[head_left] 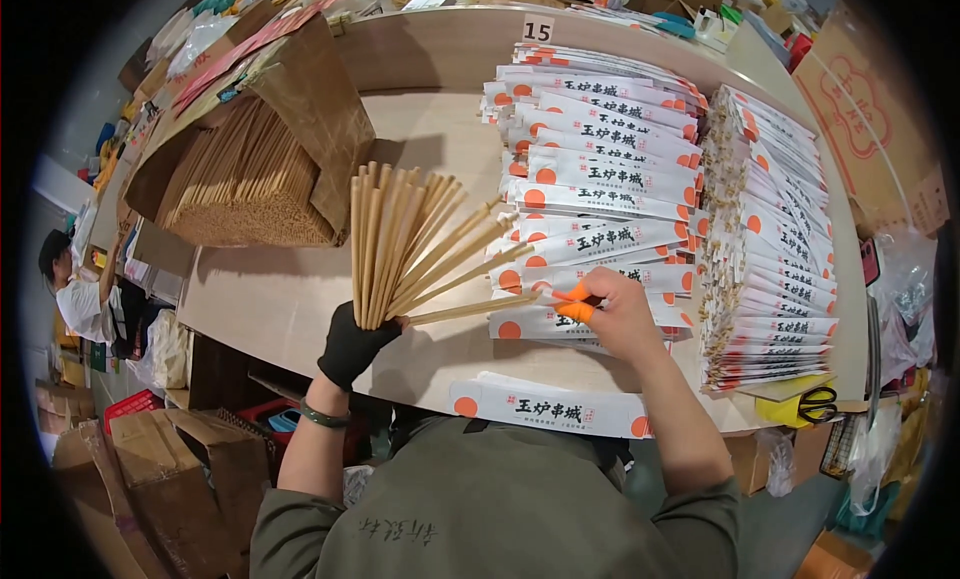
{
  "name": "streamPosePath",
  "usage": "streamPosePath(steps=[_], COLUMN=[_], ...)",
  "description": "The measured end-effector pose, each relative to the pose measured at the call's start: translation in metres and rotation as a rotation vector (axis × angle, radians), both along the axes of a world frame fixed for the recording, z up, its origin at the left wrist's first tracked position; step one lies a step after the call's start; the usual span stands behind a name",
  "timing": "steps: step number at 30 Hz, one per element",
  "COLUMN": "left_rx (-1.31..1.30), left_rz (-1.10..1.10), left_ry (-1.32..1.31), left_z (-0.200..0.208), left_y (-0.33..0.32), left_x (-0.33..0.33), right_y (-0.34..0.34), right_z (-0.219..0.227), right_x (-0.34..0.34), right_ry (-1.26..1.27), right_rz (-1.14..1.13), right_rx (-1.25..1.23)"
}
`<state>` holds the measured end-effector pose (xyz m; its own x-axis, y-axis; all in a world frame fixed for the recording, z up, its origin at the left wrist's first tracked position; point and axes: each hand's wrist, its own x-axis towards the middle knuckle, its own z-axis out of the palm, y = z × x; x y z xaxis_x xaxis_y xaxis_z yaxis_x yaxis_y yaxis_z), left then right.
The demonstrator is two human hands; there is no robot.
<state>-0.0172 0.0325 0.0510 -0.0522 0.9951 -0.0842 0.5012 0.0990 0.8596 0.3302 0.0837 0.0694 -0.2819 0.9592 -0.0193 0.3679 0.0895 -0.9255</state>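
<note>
While the gloved left hand grips a fanned bundle of chopsticks, each tip stands apart. The right hand pinches one chopstick shut, beside stacked paper sleeves on the tabletop.

We see a fan of pale wooden chopsticks spread upright above the tabletop, bunched at the bottom, splaying wide toward the top; the lowest stick lies nearly level, its tip just at a white, orange-dotted paper sleeve
</note>
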Motion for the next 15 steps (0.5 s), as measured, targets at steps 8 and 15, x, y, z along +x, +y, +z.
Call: streamPosePath(steps=[8, 15], left_rx=[0.034, 0.290], left_rz=[-0.045, 0.313], left_ry=[-0.623, -0.119], left_z=[-0.008, -0.019], left_y=[0.017, 0.039], left_x=[0.077, 0.062], right_y=[-0.016, -0.001], right_z=[0.017, 0.005], right_x=[-0.075, -0.039], right_ry=[-0.492, -0.477], right_rz=[0.310, 0.143], right_rx=[0.916, 0.881])
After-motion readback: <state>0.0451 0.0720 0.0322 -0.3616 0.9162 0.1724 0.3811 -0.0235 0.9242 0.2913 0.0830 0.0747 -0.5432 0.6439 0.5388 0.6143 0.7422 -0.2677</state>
